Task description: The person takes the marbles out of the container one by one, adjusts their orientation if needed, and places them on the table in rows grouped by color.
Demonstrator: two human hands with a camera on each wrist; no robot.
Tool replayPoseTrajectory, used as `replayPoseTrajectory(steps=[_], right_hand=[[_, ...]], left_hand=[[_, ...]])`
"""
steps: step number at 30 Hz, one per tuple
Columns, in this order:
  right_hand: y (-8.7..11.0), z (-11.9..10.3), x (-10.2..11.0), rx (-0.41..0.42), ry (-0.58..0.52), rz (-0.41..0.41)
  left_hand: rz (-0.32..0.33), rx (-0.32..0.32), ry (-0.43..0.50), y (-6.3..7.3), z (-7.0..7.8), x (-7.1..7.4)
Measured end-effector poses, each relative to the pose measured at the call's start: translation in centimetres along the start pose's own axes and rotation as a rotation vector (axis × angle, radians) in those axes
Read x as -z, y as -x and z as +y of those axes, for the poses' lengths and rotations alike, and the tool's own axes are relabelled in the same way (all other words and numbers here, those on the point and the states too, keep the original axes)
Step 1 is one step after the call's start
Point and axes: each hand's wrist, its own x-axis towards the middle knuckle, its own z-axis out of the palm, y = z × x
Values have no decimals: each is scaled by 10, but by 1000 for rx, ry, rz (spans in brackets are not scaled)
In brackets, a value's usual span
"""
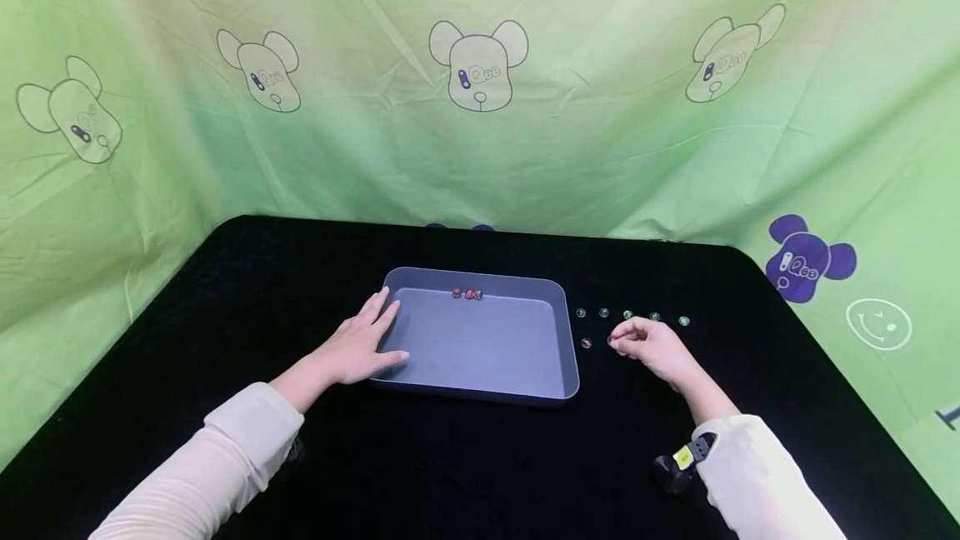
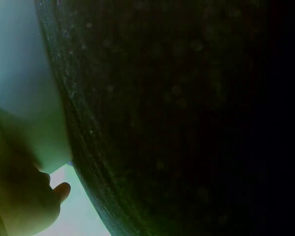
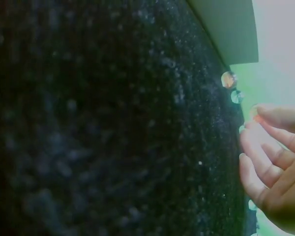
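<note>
A grey rectangular tray point(image 1: 487, 348) lies on the black cloth. My left hand point(image 1: 356, 348) rests on its left rim with fingers spread; only part of that hand point(image 2: 27, 201) shows in the left wrist view. Three reddish-brown glass marbles point(image 1: 469, 294) sit inside the tray against its far wall. To the tray's right, my right hand point(image 1: 652, 348) pinches a small marble point(image 1: 612, 341) between thumb and index finger, mostly hidden by the fingertips. Just left of that hand lies a reddish-brown marble point(image 1: 586, 343), also visible as an orange-tinted marble point(image 3: 228, 79) in the right wrist view.
Several greenish glass marbles stand in a row behind my right hand, from the leftmost marble point(image 1: 581, 313) to the rightmost marble point(image 1: 684, 321). Black cloth point(image 1: 480, 465) covers the table. A green printed curtain point(image 1: 480, 165) encloses the back and sides.
</note>
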Motion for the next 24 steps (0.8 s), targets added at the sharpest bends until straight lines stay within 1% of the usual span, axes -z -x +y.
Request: replayPoseTrajectory(steps=[2, 6, 7, 10, 13, 14, 17, 20, 24], right_hand=[[-2, 1, 0, 11, 14, 0], [-5, 11, 0, 50, -5, -3], [-7, 17, 1, 91, -38, -11], [-9, 20, 0, 122, -46, -16], [-8, 16, -2, 85, -13, 3], [-7, 9, -3, 41, 33, 13], [-7, 3, -4, -5, 94, 20], [-7, 2, -5, -15, 130, 19], [-7, 4, -7, -15, 135, 24]], left_hand=[[-3, 4, 2, 0, 0, 0], [-3, 2, 2, -1, 0, 0], [-3, 1, 3, -1, 0, 0], [-1, 1, 3, -1, -1, 0], [0, 1, 3, -1, -1, -1], [2, 0, 3, -2, 0, -1], [4, -2, 3, -2, 0, 0], [3, -1, 7, -1, 0, 0], [-7, 5, 13, -1, 0, 0]])
